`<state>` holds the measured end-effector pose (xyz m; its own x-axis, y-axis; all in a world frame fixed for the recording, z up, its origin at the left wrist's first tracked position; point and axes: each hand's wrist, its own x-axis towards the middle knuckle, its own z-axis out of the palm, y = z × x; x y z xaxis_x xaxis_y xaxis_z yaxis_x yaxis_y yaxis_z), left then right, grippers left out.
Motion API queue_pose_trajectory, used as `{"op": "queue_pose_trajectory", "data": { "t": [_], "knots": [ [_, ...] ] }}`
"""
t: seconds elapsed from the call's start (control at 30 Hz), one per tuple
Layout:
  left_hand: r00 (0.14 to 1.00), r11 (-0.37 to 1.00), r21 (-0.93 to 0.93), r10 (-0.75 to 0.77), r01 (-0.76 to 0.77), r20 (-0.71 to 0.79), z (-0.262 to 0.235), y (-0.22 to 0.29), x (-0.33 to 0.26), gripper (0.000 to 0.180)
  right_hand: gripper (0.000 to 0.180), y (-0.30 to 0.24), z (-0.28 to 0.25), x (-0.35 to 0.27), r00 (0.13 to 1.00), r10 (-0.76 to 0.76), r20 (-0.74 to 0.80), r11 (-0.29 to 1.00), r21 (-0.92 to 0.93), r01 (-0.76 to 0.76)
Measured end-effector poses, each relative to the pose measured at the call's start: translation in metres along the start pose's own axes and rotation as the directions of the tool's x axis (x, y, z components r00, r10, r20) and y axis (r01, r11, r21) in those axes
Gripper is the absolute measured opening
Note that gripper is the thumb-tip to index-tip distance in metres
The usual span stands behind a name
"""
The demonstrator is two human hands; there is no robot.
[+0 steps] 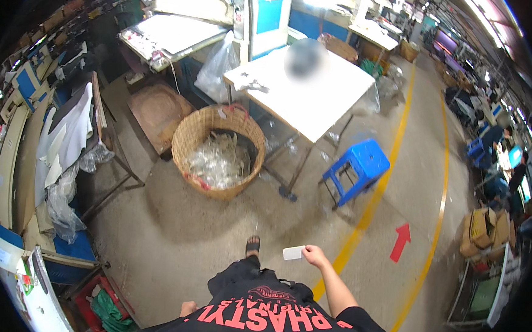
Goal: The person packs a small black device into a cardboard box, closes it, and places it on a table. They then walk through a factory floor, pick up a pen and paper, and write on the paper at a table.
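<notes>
The person's right arm reaches up from the lower edge of the frame, right of centre, bare below a short black sleeve and angled up and to the left. The right hand point(313, 256) pinches the right end of a small, pale rectangular card point(293, 253) between thumb and fingers, holding it out over the floor point(201, 229) at lower centre, just right of a sandalled foot point(252, 245). The left hand point(188, 308) shows only in part at the bottom, left of the shirt point(275, 312); whether its fingers are spread or pressed together cannot be told.

Left of the upper centre, a round woven basket point(185, 127) stands on the floor, partly filled with crumpled clear plastic point(217, 160) and some darker material along its inner right side. At lower left, a red crate point(83, 298) holds a bunched green bag or cloth point(112, 316). At the right edge, open cardboard boxes point(483, 228) are stacked above a metal frame.

Large pinkish-red capitals run across the black shirt, with smaller lettering and an emblem in the same colour above them. A red arrow point(401, 242) marks the floor at right, pointing up the frame between two yellow lines point(370, 212).
</notes>
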<state>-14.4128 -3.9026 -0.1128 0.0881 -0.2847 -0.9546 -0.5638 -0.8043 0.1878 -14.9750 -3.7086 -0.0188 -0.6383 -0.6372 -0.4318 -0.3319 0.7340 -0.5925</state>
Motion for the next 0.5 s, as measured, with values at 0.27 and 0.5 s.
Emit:
{"op": "queue_pose_trajectory", "data": {
  "t": [0.27, 0.5],
  "knots": [
    [0.872, 0.879, 0.011, 0.472, -0.477, 0.131, 0.113, 0.425, 0.006, 0.038, 0.03, -0.128, -0.121, 0.203, 0.989, 0.119, -0.09, 0.807, 0.589, -0.044],
    [0.441, 0.477, -0.305, 0.879, -0.825, 0.182, 0.191, 0.795, -0.167, 0.033, 0.031, -0.2, -0.236, 0.357, 0.995, 0.022, -0.1, 0.701, 0.711, 0.056]
  ]
}}
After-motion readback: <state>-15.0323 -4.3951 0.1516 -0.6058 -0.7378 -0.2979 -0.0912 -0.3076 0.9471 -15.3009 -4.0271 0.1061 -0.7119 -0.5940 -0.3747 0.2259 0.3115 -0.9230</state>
